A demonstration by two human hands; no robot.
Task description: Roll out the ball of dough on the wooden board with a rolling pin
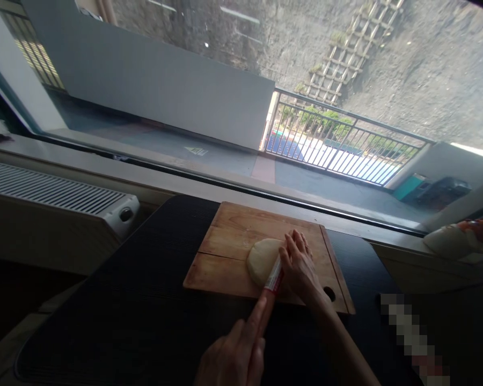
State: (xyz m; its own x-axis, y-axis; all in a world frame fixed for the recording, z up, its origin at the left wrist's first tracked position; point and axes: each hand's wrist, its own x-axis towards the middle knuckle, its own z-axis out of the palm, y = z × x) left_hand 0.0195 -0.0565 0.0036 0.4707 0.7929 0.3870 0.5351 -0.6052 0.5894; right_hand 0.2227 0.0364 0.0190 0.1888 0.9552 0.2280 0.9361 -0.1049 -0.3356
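A round, flattened piece of pale dough (261, 257) lies on the wooden cutting board (229, 230). My left hand (235, 351), low in the view, is closed around the wooden handle of a knife (274, 276). The blade, with red and white markings near the handle, slants up and right across the dough. My right hand (300, 262) reaches in from the lower right. Its bent fingers hold the right side of the dough, close to the blade. This hand hides the far end of the blade and the dough's right edge.
The board rests on a dark table (137, 300) against a window sill (153, 177). At the left is a white radiator (121, 214); on the sill at the right sits a pale rounded object (446, 241). A blurred patch (414, 338) covers the lower right.
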